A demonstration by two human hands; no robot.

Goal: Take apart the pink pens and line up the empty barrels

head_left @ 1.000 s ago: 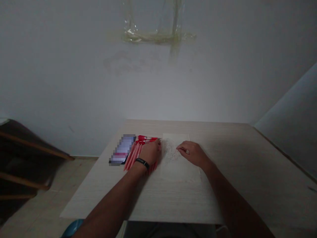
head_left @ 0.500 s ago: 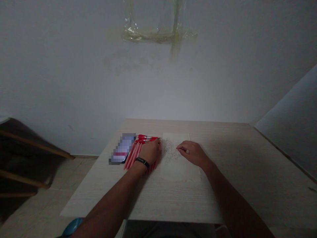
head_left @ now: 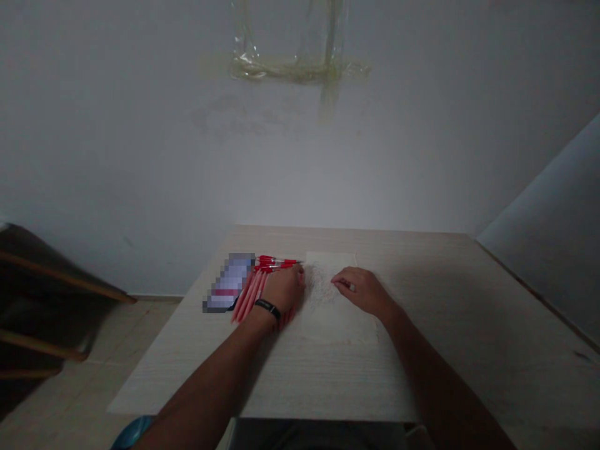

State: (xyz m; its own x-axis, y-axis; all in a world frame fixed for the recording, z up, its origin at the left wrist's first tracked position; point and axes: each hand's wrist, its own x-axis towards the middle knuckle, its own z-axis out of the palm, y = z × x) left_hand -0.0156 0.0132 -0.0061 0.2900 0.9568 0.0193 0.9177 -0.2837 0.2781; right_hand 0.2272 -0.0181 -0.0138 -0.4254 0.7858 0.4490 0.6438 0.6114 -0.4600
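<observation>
My left hand [head_left: 284,289], a dark band on its wrist, rests over a row of pink pen-like barrels [head_left: 249,297] with its fingers curled. Whatever those fingers hold is hidden. Just beyond it lie several red pen parts [head_left: 276,260] with pale tips. On a pale sheet [head_left: 337,328] between the hands is a patch of fine grey squiggles [head_left: 320,285]; I cannot tell whether they are tiny loose parts or marks. My right hand [head_left: 364,290] hovers at or touches the sheet's right side, thumb and fingertips pinched together. Anything in that pinch is too small to name.
A phone [head_left: 232,281], blurred out, lies left of the pink barrels. The pale wooden table [head_left: 445,300] meets the wall at the back. A blue round object [head_left: 134,431] is below the front left edge; a wooden-legged piece of furniture [head_left: 42,340] stands at left.
The whole view has shifted slightly. Both hands keep nearly the same places and poses over the barrels and the sheet.
</observation>
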